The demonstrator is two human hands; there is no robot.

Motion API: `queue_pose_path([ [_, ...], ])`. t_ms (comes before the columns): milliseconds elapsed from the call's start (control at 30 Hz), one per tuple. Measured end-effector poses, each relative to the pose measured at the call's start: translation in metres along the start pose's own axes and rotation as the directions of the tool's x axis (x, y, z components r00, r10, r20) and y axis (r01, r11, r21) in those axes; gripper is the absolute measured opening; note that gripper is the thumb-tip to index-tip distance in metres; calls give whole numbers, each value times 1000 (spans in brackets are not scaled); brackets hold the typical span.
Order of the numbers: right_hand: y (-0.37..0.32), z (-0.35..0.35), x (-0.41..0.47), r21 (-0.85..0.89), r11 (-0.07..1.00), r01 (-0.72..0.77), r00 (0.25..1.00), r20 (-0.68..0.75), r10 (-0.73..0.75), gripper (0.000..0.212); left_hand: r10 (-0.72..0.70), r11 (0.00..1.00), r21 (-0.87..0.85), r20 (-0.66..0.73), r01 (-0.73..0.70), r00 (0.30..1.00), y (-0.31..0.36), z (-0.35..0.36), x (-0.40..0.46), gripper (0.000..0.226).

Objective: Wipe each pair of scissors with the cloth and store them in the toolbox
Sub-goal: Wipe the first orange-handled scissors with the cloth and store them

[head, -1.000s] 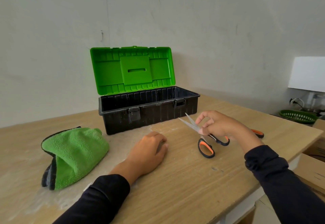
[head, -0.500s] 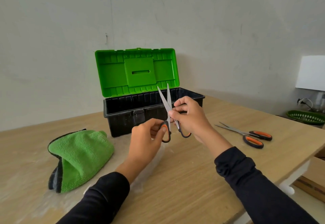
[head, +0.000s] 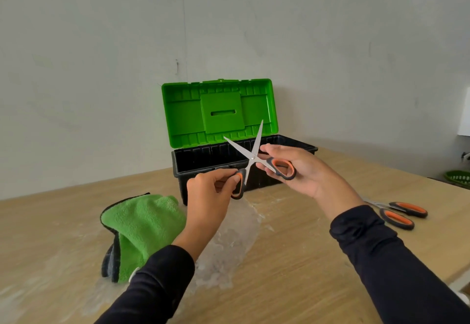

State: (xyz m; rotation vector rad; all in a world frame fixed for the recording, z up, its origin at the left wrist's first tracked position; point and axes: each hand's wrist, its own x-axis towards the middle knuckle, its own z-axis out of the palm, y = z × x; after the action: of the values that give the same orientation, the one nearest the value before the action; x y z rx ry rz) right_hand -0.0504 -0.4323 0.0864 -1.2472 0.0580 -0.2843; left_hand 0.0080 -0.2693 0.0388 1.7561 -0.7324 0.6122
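- The left hand (head: 211,191) pinched one handle of the scissors (head: 251,158) in the middle of the frame.
- The right hand (head: 297,171) held the other handle, with its fingers curled around it.
- The scissors were up in the air, off the table (head: 292,272), with the blades spread wide like an X and the tips pointing up.
- The blade tips sat in front of the green lid (head: 218,110) of the toolbox (head: 201,163), which stood open behind the hands.
- The cloth (head: 142,227) lay folded at the lower left, just beside the toolbox's front corner. Whether they touched could not be told.
- A second pair of scissors (head: 399,213) lay flat at the right, near the table's right edge and well apart from the hands.
- The table in front of the hands was bare wood with lots of room.
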Motion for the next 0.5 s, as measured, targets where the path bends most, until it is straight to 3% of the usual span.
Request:
queue_pose_path([
  [133, 13, 12, 3, 427, 904, 22, 997, -77, 12, 15, -23, 999, -46, -59, 20, 998, -2, -3, 4, 13],
  [200, 19, 21, 4, 456, 886, 80, 993, -117, -30, 3, -34, 998, -60, -85, 29, 996, -2, -4, 5, 13],
  [367, 36, 43, 11, 537, 824, 180, 951, -308, -7, 12, -22, 998, -68, -107, 14, 994, 1, -5, 6, 15],
  [500, 40, 57, 11, 413, 906, 88, 934, -351, 69, 11, -18, 998, -70, -99, 11, 995, -2, -9, 7, 15],
])
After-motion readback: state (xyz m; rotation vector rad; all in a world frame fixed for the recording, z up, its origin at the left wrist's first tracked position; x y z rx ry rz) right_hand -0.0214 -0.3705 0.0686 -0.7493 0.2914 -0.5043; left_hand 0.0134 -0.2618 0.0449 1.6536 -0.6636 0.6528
